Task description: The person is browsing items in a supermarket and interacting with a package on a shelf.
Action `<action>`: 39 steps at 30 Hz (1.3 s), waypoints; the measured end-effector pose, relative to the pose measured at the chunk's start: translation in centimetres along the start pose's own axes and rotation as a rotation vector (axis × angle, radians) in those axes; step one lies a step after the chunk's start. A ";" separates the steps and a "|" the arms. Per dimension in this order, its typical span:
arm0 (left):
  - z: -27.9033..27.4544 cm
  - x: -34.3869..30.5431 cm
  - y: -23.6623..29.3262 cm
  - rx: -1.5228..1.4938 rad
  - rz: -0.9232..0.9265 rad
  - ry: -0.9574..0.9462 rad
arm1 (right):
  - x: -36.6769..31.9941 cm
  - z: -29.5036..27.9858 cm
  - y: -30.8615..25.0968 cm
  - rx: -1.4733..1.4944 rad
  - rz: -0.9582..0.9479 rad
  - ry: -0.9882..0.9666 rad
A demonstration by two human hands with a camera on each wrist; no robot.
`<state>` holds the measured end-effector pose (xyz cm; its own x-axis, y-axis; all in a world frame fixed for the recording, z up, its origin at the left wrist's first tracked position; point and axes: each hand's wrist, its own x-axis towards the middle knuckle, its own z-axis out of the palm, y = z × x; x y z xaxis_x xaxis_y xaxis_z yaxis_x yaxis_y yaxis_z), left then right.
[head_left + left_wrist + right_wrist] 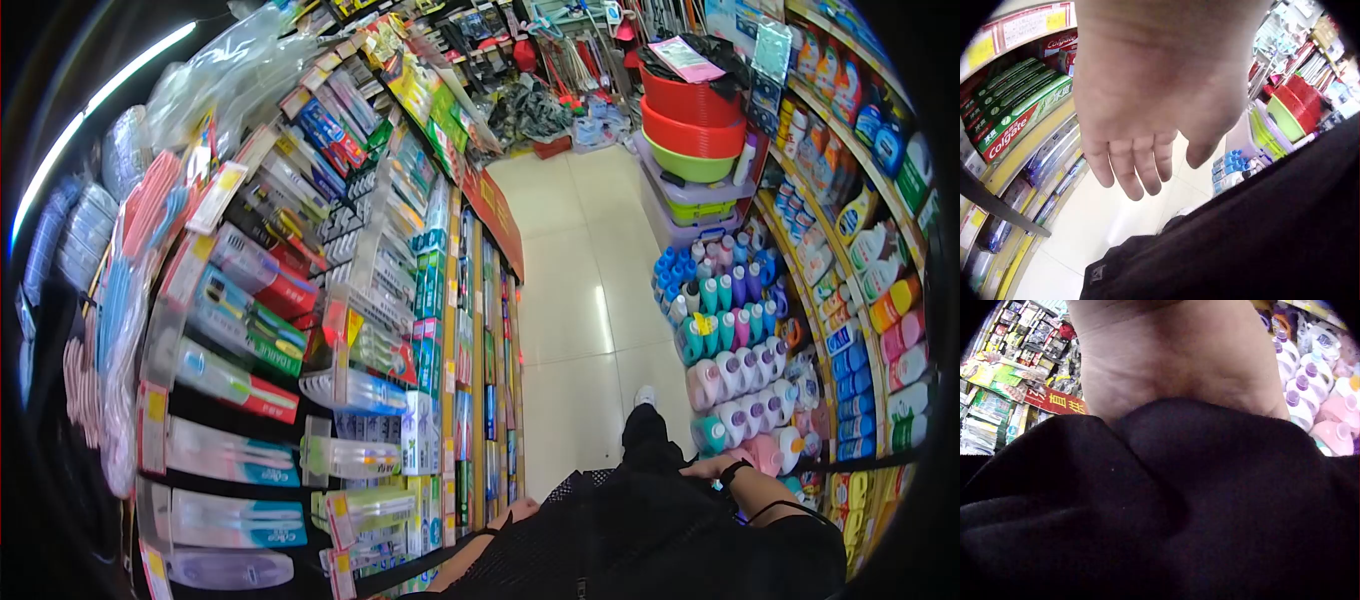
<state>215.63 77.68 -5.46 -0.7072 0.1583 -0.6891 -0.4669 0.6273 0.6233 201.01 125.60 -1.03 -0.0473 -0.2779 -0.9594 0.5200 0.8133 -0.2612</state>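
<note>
My left hand (1141,112) hangs palm toward the camera in the left wrist view, its fingers loosely straight and holding nothing. In the head view the same hand (515,513) is low beside the black clothing (640,530), near the shelf of boxed goods on the left. My right hand (708,467) lies by the right side of the dark clothing, close to several bottles of liquid (765,452). In the right wrist view black cloth (1166,487) covers its fingers, leaving only the heel of the palm and wrist in sight; I cannot tell whether it grips anything.
A tiled aisle floor (570,250) runs ahead between shelves. Toothbrush packs (240,450) and Colgate toothpaste boxes (1029,115) fill the left side. On the right stand floor-level bottles (735,370), stacked red basins (690,110), lidded plastic boxes (690,190) and shelved cleaners (880,250).
</note>
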 end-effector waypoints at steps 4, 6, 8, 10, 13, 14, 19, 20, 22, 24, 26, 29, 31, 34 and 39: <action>-2.1 4.7 3.5 0.055 -0.013 0.014 | 3.2 -8.2 -2.6 0.006 -0.070 -0.004; -3.9 7.4 6.6 0.067 -0.014 0.045 | 1.8 -13.1 -5.5 -0.001 0.022 -0.036; -5.9 9.8 10.4 0.059 0.000 0.068 | -1.4 -16.5 -9.1 -0.010 0.137 -0.133; -8.0 12.3 14.4 0.041 0.021 0.089 | -4.8 -19.1 -11.9 -0.015 0.061 -0.080; -10.8 15.7 19.2 0.032 0.076 0.105 | -0.8 -24.2 -11.5 0.003 -0.001 -0.133; -11.7 16.4 20.4 0.035 0.099 0.108 | 0.5 -25.5 -11.3 0.018 0.019 -0.145; -17.0 19.8 25.7 -0.023 0.097 0.091 | 2.5 -30.1 -12.2 -0.056 -0.034 -0.178; -18.0 20.9 26.3 -0.074 0.044 0.071 | 3.6 -30.9 -11.9 -0.033 -0.052 -0.196; -19.9 24.7 24.9 -0.101 0.046 0.067 | 1.7 -32.8 -15.3 0.065 -0.043 -0.194; -22.5 27.3 24.0 -0.094 0.052 0.093 | -3.6 -34.1 -21.3 0.136 -0.001 -0.155; -25.9 30.2 23.8 -0.109 0.061 0.144 | -3.0 -36.2 -23.8 0.094 -0.029 -0.096; -31.6 35.6 24.7 -0.153 0.100 0.245 | -1.4 -39.9 -27.5 -0.022 -0.135 0.074; -35.5 41.0 25.0 -0.134 0.132 0.205 | -0.3 -42.5 -30.3 -0.157 -0.256 0.248; -40.5 46.2 27.5 -0.029 0.149 -0.050 | 2.1 -45.4 -35.8 -0.395 -0.548 0.530; -46.7 47.8 33.6 -0.106 0.109 -0.347 | 3.4 -49.7 -46.3 -0.694 -0.731 0.616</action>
<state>141.32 70.74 -0.17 -0.5427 0.4799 -0.6893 -0.4640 0.5128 0.7223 134.41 112.39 2.57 -0.6435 -0.6541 -0.3977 -0.3673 0.7196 -0.5893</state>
